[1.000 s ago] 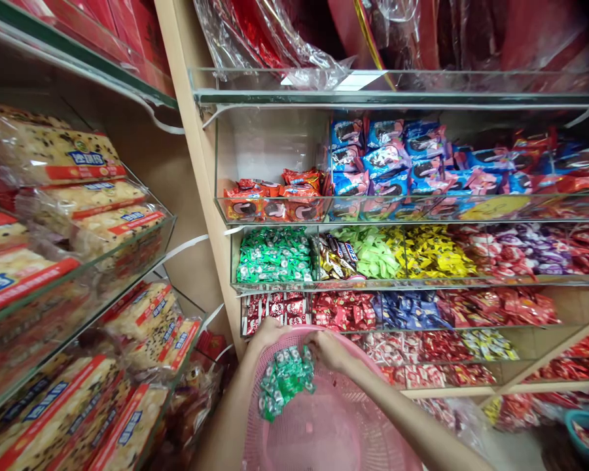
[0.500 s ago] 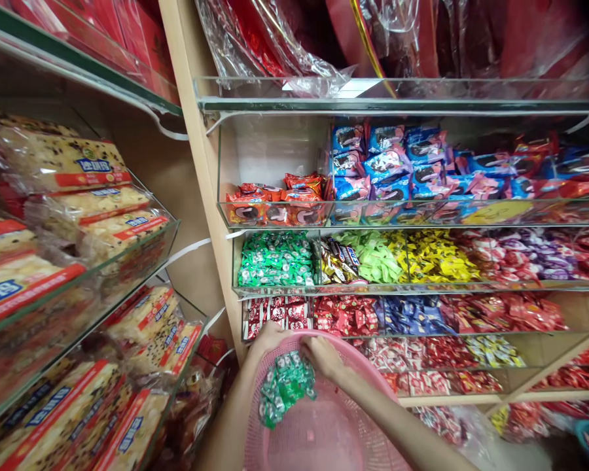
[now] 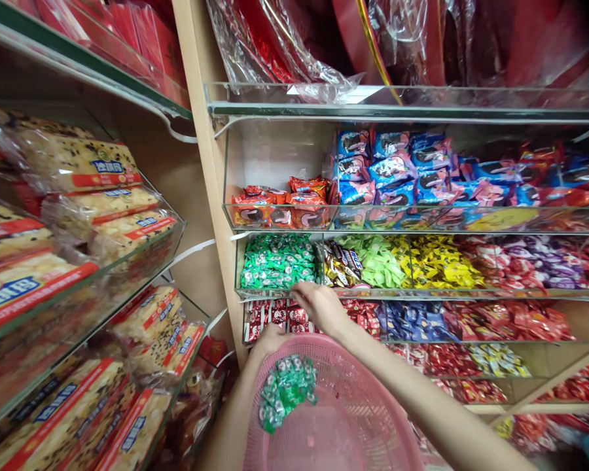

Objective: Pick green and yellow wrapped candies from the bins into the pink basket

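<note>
We grip the pink basket point(image 3: 343, 418) with our left hand point(image 3: 273, 340), fingers closed over its rim at about 11 o'clock. Inside, toward 10 o'clock from the basket's middle, lies a cluster of green-wrapped sweets point(image 3: 287, 389), near that hand's fingers and well below our right ones. Our right hand point(image 3: 320, 307) hangs beyond the rim at 12 o'clock, its fingers bent and close together; we cannot tell whether they pinch anything (the tips are small and partly turned from us). From those tips, matching green sweets point(image 3: 278, 258) lie just beyond at 11 o'clock in a glass-fronted compartment point(image 3: 265, 294); whether we touch its edge we cannot tell. Brown-and-gold bars point(image 3: 342, 263) sit toward 2 o'clock, and red-and-white packets point(image 3: 267, 315) toward 7 o'clock, one shelf lower.
</note>
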`<state>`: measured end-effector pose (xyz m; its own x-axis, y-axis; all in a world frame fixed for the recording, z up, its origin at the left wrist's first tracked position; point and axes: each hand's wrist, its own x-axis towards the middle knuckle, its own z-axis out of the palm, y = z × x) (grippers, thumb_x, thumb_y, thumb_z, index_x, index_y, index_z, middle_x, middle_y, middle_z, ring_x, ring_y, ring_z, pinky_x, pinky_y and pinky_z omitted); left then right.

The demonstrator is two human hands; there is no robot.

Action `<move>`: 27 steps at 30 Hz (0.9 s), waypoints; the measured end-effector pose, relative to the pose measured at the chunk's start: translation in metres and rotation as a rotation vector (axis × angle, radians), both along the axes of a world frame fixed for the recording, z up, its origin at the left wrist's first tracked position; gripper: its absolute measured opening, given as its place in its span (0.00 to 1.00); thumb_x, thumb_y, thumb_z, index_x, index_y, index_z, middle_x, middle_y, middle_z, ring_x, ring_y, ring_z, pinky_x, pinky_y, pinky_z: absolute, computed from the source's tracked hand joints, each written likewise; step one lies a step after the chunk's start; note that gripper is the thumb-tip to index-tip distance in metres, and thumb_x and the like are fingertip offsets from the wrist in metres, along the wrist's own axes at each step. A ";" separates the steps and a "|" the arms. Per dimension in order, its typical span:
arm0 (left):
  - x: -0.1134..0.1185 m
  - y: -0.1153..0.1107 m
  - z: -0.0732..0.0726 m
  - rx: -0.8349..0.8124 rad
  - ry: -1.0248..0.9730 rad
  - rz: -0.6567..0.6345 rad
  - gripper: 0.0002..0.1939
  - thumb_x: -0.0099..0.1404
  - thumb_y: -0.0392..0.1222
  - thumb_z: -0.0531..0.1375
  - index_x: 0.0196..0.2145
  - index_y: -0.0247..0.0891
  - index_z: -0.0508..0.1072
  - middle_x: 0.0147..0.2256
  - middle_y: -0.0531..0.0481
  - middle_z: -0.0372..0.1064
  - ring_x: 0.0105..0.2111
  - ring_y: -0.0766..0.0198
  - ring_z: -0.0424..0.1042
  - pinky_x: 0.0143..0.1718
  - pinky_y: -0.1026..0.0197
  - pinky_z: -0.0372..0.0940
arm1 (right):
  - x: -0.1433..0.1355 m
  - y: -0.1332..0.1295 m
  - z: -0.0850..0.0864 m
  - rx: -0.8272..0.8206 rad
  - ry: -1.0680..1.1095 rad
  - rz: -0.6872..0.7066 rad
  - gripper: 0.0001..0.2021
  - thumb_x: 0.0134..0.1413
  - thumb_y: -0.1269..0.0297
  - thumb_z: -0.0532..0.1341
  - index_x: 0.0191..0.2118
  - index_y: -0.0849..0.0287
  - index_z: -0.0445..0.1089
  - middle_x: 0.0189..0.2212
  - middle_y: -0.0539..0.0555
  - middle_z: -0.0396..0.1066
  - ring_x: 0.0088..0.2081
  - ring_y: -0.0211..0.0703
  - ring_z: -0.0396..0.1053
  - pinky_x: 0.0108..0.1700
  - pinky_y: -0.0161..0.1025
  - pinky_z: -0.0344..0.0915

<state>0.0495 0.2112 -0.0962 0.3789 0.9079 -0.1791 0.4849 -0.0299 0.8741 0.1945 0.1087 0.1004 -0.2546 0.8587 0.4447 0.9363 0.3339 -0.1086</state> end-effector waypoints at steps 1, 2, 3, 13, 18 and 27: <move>0.000 0.001 -0.001 0.008 0.013 -0.010 0.22 0.43 0.57 0.61 0.13 0.36 0.60 0.15 0.58 0.47 0.18 0.71 0.47 0.23 0.63 0.41 | 0.003 0.006 0.011 0.036 -0.079 -0.031 0.10 0.64 0.68 0.49 0.42 0.59 0.67 0.35 0.55 0.72 0.37 0.41 0.68 0.36 0.34 0.56; 0.000 0.001 -0.002 0.021 0.029 -0.022 0.22 0.43 0.57 0.61 0.13 0.37 0.58 0.15 0.58 0.46 0.18 0.72 0.46 0.22 0.63 0.41 | 0.007 0.013 0.021 0.068 -0.179 -0.052 0.10 0.63 0.70 0.50 0.41 0.60 0.68 0.35 0.56 0.72 0.38 0.42 0.67 0.38 0.36 0.56; -0.001 0.002 -0.003 0.038 0.043 -0.036 0.22 0.44 0.57 0.61 0.12 0.38 0.57 0.14 0.58 0.45 0.18 0.72 0.46 0.22 0.63 0.40 | 0.010 0.019 0.029 0.093 -0.287 -0.056 0.09 0.62 0.72 0.51 0.40 0.61 0.68 0.35 0.58 0.71 0.40 0.45 0.66 0.40 0.38 0.55; -0.002 -0.005 0.012 0.081 0.043 -0.017 0.25 0.46 0.52 0.63 0.09 0.39 0.53 0.13 0.57 0.43 0.17 0.71 0.44 0.22 0.63 0.40 | 0.019 0.052 0.033 0.059 -0.598 0.012 0.11 0.59 0.74 0.53 0.40 0.63 0.73 0.38 0.61 0.73 0.47 0.51 0.61 0.53 0.52 0.48; -0.001 -0.003 0.011 0.091 0.060 -0.017 0.24 0.47 0.50 0.63 0.09 0.39 0.54 0.14 0.57 0.44 0.17 0.71 0.45 0.22 0.62 0.40 | 0.023 0.058 0.027 0.072 -0.567 0.010 0.11 0.58 0.74 0.54 0.37 0.61 0.74 0.37 0.60 0.73 0.46 0.50 0.61 0.54 0.52 0.46; -0.002 -0.001 0.006 0.077 0.061 -0.045 0.24 0.45 0.55 0.61 0.11 0.39 0.53 0.14 0.57 0.43 0.17 0.73 0.44 0.22 0.62 0.38 | 0.027 0.051 0.030 0.191 -0.322 0.033 0.13 0.62 0.69 0.51 0.37 0.62 0.73 0.35 0.59 0.71 0.42 0.47 0.61 0.47 0.45 0.53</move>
